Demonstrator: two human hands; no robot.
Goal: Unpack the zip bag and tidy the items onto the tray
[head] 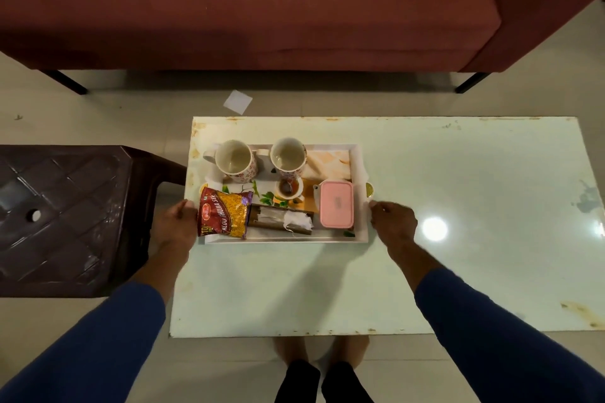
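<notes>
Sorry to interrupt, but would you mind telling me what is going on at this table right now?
A person stands at a white table, with the left hand and right hand gripping the two ends of a tray. The tray is already packed: two mugs at the back, a snack packet, a pink lidded box, a small cup and a brown packet. No zip bag is in view.

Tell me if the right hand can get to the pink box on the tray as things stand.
Probably yes. The right hand grips the tray at its right edge, and the pink box lies just inside that edge, its lid uncovered from above. The hand must let go first.
</notes>
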